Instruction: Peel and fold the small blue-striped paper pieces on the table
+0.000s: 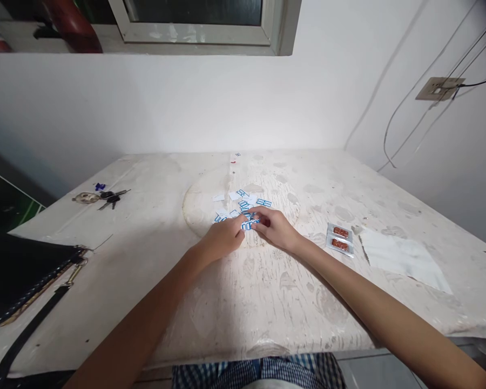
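My left hand [225,236] and my right hand [277,229] meet over the middle of the table. Between their fingertips is a small white paper piece with blue print [249,225]; both hands pinch at its edges. Just beyond the fingers lies a loose scatter of similar pieces, some blank side up like one white piece [218,198], others with blue outlines like one blue-printed piece [264,202]. My fingers partly cover the nearest pieces in this scatter. The print on them is too small to read.
A silver blister pack [340,239] with two reddish-brown items and a white sheet [403,259] lie to the right. Keys [113,198] and a small blue object [100,186] are at the left, behind a black bag [32,275]. A wall closes off the table's [162,302] far side.
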`<state>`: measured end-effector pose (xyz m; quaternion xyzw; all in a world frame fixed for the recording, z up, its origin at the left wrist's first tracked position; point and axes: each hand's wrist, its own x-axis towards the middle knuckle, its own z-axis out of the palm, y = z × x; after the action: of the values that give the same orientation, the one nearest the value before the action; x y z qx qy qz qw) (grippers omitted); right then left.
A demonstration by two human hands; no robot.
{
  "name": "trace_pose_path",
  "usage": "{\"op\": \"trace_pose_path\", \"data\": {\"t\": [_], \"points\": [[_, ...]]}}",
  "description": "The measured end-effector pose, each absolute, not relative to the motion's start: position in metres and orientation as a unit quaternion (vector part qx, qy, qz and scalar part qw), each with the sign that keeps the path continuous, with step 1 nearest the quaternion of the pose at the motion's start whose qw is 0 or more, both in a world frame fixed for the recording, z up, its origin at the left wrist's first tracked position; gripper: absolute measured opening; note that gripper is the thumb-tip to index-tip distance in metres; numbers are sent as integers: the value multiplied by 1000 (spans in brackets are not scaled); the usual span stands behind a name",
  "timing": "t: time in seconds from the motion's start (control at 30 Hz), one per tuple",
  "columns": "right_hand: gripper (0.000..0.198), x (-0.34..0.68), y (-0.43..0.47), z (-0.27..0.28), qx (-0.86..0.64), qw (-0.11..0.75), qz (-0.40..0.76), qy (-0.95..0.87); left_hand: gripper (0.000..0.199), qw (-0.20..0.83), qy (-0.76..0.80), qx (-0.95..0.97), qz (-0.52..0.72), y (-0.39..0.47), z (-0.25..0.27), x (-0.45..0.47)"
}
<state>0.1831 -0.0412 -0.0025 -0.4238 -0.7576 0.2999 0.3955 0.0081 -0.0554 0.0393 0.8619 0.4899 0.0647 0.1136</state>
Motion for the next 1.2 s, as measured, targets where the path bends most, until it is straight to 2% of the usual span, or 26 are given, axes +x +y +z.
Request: {"op": "trace_pose_path", "data": {"t": [0.27,0.37,0.5,0.7,0.87,1.0,1.2], "points": [[37,183,-47,7,-397,361,332,-776,28,85,472,874,78,-52,30,9],[37,187,-46,16,-418,394,327,-751,27,57,455,885,75,-49,24,8],[26,199,-35,16,-497,437,227,-714,24,24,440,895,70,-48,21,8],[26,201,-25,0,-500,333,107,-793,25,3,439,897,54,-52,25,9],[27,185,-20,-5,-516,324,71,-790,25,-6,435,899,57,-51,24,9],[34,182,-14,-8,-506,343,117,-783,24,4,434,899,59,-49,22,8],[49,196,-14,-9,-491,386,101,-775,24,15,441,896,59,-49,23,9]]}}
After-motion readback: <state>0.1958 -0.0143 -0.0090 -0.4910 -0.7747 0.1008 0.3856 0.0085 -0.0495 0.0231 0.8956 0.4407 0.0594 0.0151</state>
